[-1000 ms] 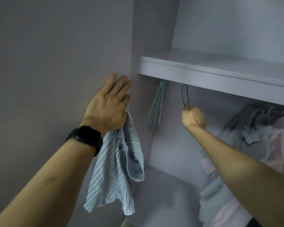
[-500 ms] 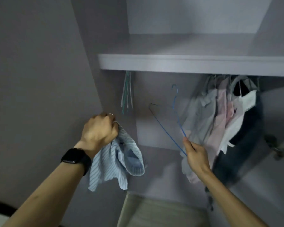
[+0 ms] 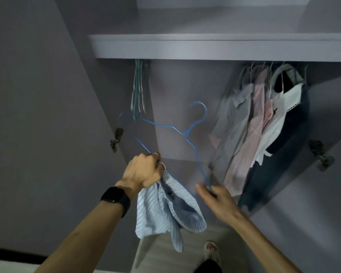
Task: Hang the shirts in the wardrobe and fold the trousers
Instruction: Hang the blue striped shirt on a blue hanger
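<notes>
left hand [image 3: 144, 171] clenched on striped shirt [image 3: 165, 209], which hangs at its 5 o'clock. right hand [image 3: 218, 199] pinches blue hanger [image 3: 184, 133] by its low corner, at shirt's 3 o'clock. hanger bar runs 10-to-4, just beside left hand.

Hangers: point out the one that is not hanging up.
The blue wire hanger, held in the right hand. The empty bunch at the left and those bearing clothes hang under the shelf.

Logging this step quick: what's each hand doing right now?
Left hand: closed, fingers gripping the striped shirt.
Right hand: closed, fingers pinching one end of the blue wire hanger.
</notes>
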Demonstrator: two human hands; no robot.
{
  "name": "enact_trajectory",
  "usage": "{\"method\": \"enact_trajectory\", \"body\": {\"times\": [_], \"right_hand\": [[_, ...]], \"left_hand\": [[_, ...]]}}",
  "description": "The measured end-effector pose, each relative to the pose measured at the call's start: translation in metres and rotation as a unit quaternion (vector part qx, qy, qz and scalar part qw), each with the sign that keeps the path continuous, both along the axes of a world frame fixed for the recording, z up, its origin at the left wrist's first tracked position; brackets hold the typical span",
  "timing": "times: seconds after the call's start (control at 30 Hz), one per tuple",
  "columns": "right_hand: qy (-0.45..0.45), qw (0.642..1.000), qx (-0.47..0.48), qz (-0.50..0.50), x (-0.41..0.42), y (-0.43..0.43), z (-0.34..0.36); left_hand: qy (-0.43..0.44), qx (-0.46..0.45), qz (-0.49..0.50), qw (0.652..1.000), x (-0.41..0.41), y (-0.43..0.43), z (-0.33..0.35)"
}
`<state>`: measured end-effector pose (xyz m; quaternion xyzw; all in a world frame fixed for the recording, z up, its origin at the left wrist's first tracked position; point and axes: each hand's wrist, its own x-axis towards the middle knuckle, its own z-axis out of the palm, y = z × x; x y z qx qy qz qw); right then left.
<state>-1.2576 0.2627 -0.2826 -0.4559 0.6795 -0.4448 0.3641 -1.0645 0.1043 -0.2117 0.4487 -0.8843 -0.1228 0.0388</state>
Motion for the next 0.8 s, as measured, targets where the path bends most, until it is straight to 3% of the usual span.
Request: {"method": "enact_trajectory", "body": {"times": [0.07,0.13,0.23,0.3,0.4,0.5,0.63,0.8], "right_hand": [[0.01,0.998,0.003,0.055,-0.004,-0.005,0.001],[-0.039,0.998,-0.003,0.043,-0.008,-0.022,0.016],[-0.272,0.957,-0.009,-0.099,-0.025,-0.057,0.041],[-0.359,0.923,0.025,-0.134,-0.042,-0.076,0.049],[-0.303,0.933,0.049,-0.186,-0.056,-0.084,0.05],[-0.274,0.903,0.032,-0.329,-0.063,-0.075,0.043],[-0.376,0.831,-0.051,-0.408,-0.062,-0.05,0.046],[-0.485,0.775,-0.18,-0.363,-0.034,-0.039,0.07]], "left_hand": [[-0.041,-0.044,-0.042,0.997,-0.012,0.007,0.004],[-0.078,-0.066,-0.08,0.992,-0.027,0.017,0.008],[-0.083,-0.044,-0.083,0.992,-0.04,0.021,0.008],[-0.08,-0.008,-0.084,0.993,-0.043,0.018,0.006],[-0.054,0.047,-0.099,0.993,-0.04,0.01,0.003],[-0.026,0.104,-0.076,0.991,-0.035,0.0,0.001],[-0.022,0.129,0.031,0.991,-0.031,-0.017,-0.003],[0.024,0.153,0.079,0.985,-0.031,-0.025,0.007]]}}
